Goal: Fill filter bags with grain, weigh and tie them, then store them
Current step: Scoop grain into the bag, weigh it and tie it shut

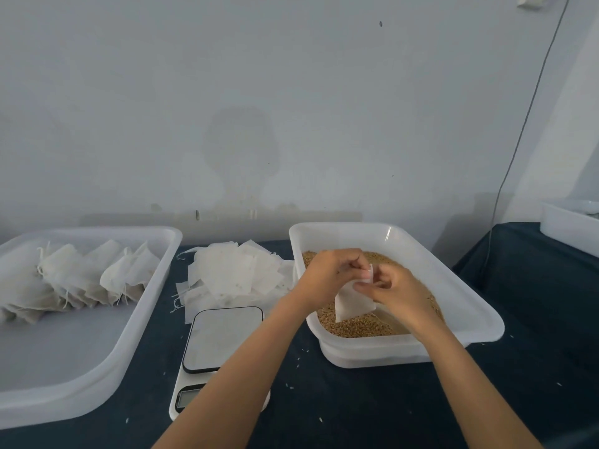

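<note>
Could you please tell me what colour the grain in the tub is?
Golden brown grain fills the white tub, seen in the head view.

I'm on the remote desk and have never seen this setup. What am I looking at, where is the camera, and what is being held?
There is no machine: a person works bare-handed, filmed by one camera worn on the head, looking down. The left hand and right hand both pinch a small white filter bag over the white plastic tub of brown grain. On the dark tablecloth lie a white digital scale, a loose pile of empty white bags, and a white tray of filled, tied bags.
</note>
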Available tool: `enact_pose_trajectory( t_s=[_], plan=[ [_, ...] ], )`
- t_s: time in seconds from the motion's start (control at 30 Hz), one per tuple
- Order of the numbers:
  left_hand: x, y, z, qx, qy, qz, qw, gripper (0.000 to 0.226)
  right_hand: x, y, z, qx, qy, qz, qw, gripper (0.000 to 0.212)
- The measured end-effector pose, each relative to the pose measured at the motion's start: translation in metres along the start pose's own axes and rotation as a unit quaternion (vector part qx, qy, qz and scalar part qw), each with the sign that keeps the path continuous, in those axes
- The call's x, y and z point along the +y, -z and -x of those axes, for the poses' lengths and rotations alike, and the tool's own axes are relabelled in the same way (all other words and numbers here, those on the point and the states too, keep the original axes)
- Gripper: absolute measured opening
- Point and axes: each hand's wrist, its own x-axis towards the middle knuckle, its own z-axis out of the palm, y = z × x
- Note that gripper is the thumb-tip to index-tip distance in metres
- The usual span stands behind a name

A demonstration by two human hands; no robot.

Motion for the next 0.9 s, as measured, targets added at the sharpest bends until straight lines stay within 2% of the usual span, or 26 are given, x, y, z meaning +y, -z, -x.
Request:
enact_pose_trajectory(
  t_s=[0.13,0.27,0.37,0.43,0.6,0.77,0.9],
  plan=[
    [0.008,0.008,0.001,0.011,-0.02,-0.012,1.0,0.002,-0.007,-0.011,0.0,0.059,0.001,-0.018,0.998,0.01],
    [0.01,0.018,0.011,0.119,0.009,0.027,0.992,0.026,-0.021,-0.019,0.002,0.138,-0.005,-0.091,0.986,0.008],
    [0.006,0.032,0.03,0.158,0.044,0.082,0.983,0.019,-0.039,-0.032,0.003,0.157,-0.007,-0.162,0.974,0.014],
    [0.001,0.043,0.046,0.18,0.048,0.067,0.98,0.007,-0.052,-0.047,0.002,0.151,-0.007,-0.183,0.971,0.014],
    [-0.015,0.079,0.092,0.257,0.084,0.02,0.962,0.018,-0.068,-0.107,0.0,0.09,0.023,-0.162,0.982,0.008],
    [-0.036,0.108,0.133,0.27,0.154,-0.01,0.951,0.019,-0.064,-0.162,-0.001,0.039,0.038,-0.127,0.99,0.027],
    [-0.054,0.117,0.153,0.28,0.197,-0.06,0.938,0.022,-0.058,-0.192,-0.001,-0.011,0.025,-0.122,0.992,0.03]
  ],
)
